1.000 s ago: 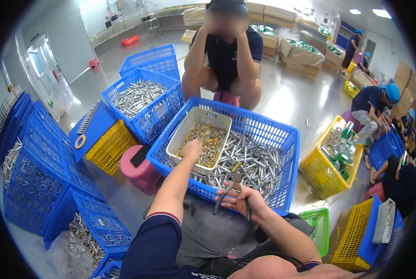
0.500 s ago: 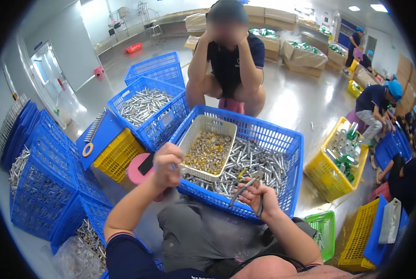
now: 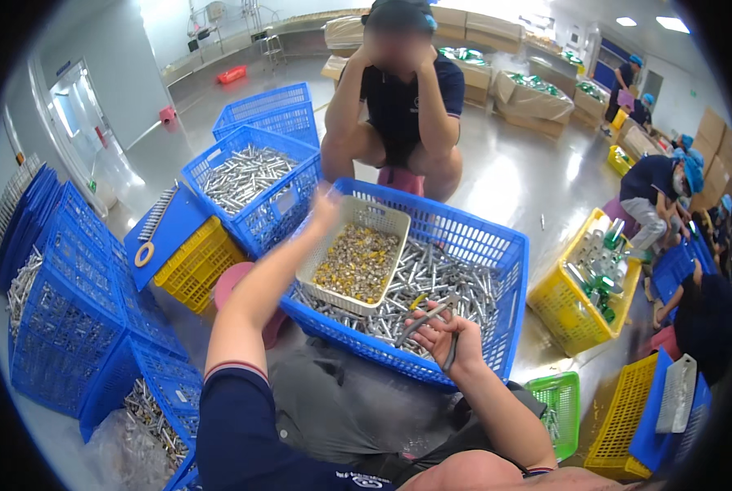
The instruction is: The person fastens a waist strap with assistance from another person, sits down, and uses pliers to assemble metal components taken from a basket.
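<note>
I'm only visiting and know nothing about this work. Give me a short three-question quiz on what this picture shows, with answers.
1. True or false: the person's right hand holds grey metal pliers.
2. Which container is the raised, blurred left hand nearest? A) the beige rectangular plastic tray of small brass-coloured parts B) a green basket C) a cardboard box
3. Fill in: the beige tray sits in a large ____ plastic mesh crate of silvery metal tubes.

Key: 1 true; 2 A; 3 blue.
</note>
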The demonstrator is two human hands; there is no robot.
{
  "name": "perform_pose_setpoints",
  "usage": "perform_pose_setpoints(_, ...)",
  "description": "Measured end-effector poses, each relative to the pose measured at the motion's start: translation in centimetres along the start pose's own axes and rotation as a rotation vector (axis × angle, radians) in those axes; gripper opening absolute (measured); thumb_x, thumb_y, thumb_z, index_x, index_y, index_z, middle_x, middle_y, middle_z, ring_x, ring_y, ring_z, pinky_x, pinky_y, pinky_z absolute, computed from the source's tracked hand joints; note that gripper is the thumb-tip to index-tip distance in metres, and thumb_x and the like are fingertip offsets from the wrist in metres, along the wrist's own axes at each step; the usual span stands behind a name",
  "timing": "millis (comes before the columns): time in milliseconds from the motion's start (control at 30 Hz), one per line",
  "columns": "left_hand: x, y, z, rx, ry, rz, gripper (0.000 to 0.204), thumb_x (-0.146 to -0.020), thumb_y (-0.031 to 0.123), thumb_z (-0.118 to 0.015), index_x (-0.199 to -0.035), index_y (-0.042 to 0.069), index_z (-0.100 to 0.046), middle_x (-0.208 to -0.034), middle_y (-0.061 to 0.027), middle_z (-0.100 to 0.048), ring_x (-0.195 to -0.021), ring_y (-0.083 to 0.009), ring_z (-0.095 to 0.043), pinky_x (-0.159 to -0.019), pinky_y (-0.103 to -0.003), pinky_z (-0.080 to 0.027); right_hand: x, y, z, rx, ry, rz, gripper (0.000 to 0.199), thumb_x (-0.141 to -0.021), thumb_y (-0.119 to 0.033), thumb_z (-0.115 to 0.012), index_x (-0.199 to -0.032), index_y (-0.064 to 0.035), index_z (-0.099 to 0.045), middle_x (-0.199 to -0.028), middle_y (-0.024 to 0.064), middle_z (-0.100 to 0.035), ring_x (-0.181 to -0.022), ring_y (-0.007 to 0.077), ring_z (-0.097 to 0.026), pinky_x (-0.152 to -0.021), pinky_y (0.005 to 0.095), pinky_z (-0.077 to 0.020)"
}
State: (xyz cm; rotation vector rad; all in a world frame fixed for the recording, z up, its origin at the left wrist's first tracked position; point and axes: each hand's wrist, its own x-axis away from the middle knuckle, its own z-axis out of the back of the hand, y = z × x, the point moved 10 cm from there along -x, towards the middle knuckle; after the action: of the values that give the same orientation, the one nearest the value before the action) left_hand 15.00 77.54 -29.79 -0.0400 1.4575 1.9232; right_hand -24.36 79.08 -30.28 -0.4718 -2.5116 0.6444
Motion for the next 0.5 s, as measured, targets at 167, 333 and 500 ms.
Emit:
perform_pose_setpoints(167,24.9,2.8,-19.0,-0.278,-1.382,-0.128,0.039,-0.074,0.022,-0.062,-0.11,0.008,-0.051,-0.09,-0.0166,-0.06,-0.085,-0.0299,-0.06,-0.076,-0.041,-0.047,1.4,0.7,-3.2,0.034,-0.106,0.004,0.052,-0.071,-0.009,-0.042,-0.121,0.0014,-0.032,-0.101,0.0194,-0.054,-0.096,0.0337,-0.056,-0.077,0.0365,-0.0453)
perform_pose_setpoints(333,30.2,2.9,-22.4,-0.067,-1.482,0.025,0.033,-0.071,0.034,-0.056,-0.095,0.011,-0.056,-0.085,-0.0102,-0.061,-0.083,-0.0245,-0.06,-0.072,-0.041,-0.045,1.5,-0.1,-1.8,-0.052,-0.067,-0.019,0.018,-0.08,-0.023,-0.041,-0.089,-0.0078,-0.046,-0.068,0.0088,-0.048,-0.064,0.0251,-0.048,-0.067,0.0359,-0.0399)
perform_pose_setpoints(500,31.9,0.6,-21.6,-0.15,-1.46,0.262,0.035,-0.071,0.036,-0.055,-0.095,0.01,-0.057,-0.088,-0.0109,-0.06,-0.087,-0.0246,-0.058,-0.075,-0.041,-0.044,2.1,-2.1,-2.1,-0.118,-0.09,0.012,0.033,-0.088,-0.039,-0.038,-0.082,-0.008,-0.047,-0.065,0.0092,-0.047,-0.063,0.0259,-0.046,-0.066,0.0364,-0.0365)
